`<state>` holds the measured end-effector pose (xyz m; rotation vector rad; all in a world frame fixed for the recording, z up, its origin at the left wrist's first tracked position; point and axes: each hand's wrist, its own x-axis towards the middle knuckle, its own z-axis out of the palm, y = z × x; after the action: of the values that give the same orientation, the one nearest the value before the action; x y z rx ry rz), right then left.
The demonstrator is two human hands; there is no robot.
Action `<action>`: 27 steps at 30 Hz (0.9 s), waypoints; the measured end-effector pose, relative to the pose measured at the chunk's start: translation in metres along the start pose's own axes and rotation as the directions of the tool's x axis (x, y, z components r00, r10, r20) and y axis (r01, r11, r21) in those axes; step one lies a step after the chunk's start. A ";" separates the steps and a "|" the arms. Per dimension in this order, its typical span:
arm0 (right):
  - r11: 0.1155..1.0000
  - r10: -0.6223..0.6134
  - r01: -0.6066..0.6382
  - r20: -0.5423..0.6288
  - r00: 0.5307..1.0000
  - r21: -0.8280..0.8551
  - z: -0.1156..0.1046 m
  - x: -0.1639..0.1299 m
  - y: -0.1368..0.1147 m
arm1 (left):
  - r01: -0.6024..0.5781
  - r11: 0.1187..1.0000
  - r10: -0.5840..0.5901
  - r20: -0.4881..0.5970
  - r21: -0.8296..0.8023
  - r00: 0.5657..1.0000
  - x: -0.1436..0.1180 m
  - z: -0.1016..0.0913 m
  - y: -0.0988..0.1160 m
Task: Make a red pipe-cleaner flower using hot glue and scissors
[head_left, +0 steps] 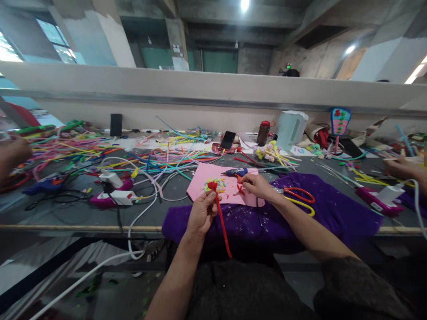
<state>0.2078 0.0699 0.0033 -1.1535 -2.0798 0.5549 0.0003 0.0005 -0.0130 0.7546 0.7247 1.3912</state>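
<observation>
The left hand (201,212) is gripping a red pipe cleaner (222,221), fingers curled tight around its upper part; the curled red tip is sticking up just above the fingers and the stem is trailing down below them. The right hand (256,184) is pinching a small red piece (239,190) between narrowed fingertips, over the pink sheet (200,180). A glue gun (237,172) is lying just beyond those fingers, red-handled scissors (295,194) beside the wrist.

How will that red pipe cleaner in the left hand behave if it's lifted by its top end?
Probably light: the left hand pinches the red pipe cleaner near its curled top without strain. It likely holds shape, since the stem hangs nearly straight below the table edge. It looks fuzzy, so unlikely to slip.
</observation>
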 end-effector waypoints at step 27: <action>0.703 0.117 -0.244 0.230 0.966 0.668 0.030 0.009 -0.048 | 0.029 1.000 -0.029 -0.016 -0.007 0.999 0.000 -0.001 -0.001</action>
<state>0.1554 0.0513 0.0177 -0.8646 -1.6296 1.4369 0.0001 0.0000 -0.0140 0.7253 0.7411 1.3742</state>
